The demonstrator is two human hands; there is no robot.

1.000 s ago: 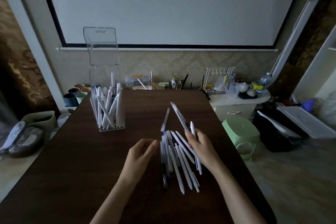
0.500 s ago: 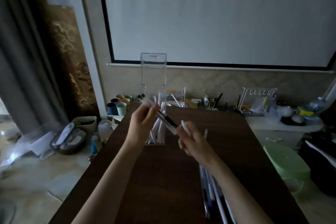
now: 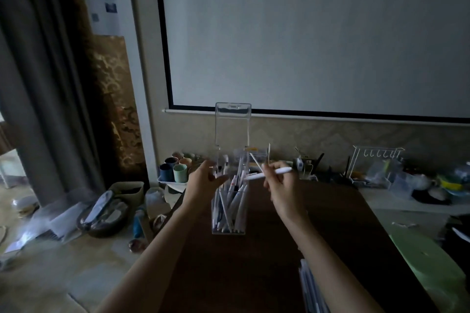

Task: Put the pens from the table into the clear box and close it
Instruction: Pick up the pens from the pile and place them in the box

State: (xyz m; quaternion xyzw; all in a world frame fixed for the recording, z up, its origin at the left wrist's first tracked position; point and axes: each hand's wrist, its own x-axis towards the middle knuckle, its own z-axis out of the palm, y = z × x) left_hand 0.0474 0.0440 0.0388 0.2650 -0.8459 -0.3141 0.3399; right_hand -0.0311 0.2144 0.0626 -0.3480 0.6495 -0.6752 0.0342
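The white pen [image 3: 283, 171] lies crosswise, pinched in the right hand [image 3: 281, 187] just beside the mouth of the clear box [image 3: 229, 213]. It should be tipped upright and dropped among the pens standing inside. The left hand [image 3: 203, 183] hovers slack and apparently empty at the rim, well placed to steady the box. More pens [image 3: 309, 284] lie on the table [image 3: 241, 269].

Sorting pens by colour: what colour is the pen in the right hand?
The pen in the right hand is white; head view.
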